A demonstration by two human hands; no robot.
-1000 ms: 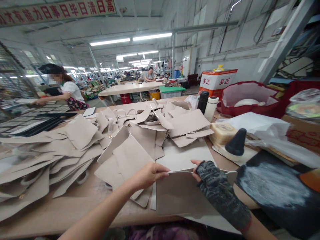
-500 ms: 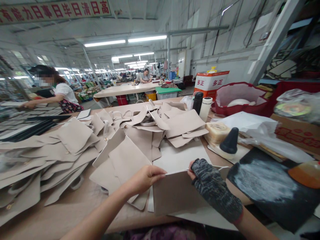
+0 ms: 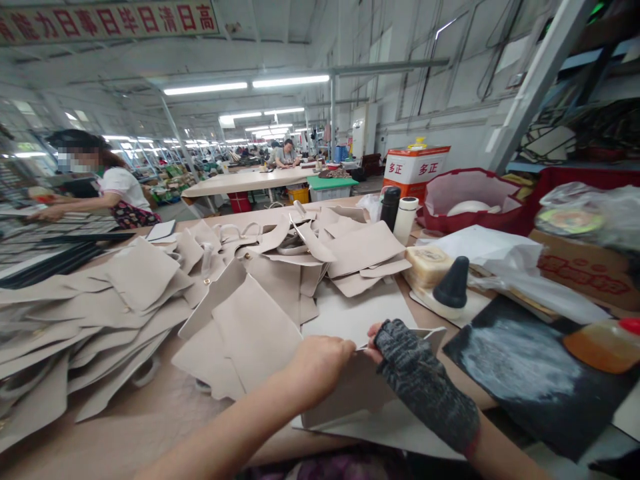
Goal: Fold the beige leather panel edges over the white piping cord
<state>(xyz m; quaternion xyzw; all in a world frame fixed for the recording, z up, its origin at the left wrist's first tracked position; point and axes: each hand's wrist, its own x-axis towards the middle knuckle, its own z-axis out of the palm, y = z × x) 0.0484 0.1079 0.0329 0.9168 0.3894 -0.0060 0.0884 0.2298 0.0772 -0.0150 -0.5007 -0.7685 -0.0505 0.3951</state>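
A taupe leather panel (image 3: 345, 402) stands on its lower edge in front of me, its pale upper edge facing up. My left hand (image 3: 320, 367) is closed on that upper edge, fingers pinched near its middle. Close beside it, my right hand (image 3: 417, 373), in a dark grey fingerless knitted sleeve, pinches the same edge with its bare fingertips. White sheets (image 3: 360, 308) lie behind and below the panel. Just left of my left hand, flat taupe leather pieces (image 3: 255, 327) overlap on the table.
A heap of leather pieces (image 3: 125, 307) covers the left. At right are a black cone (image 3: 451, 283), a yellowish block (image 3: 427, 262), a black board (image 3: 520, 360) with white smears and an orange-filled bottle (image 3: 600, 347). Two flasks (image 3: 404, 220) stand behind. A co-worker (image 3: 117, 183) works at far left.
My left hand has slid right along the panel's upper edge, closer to my right hand, and its fingers have curled in more. My right hand stays at nearly the same place.
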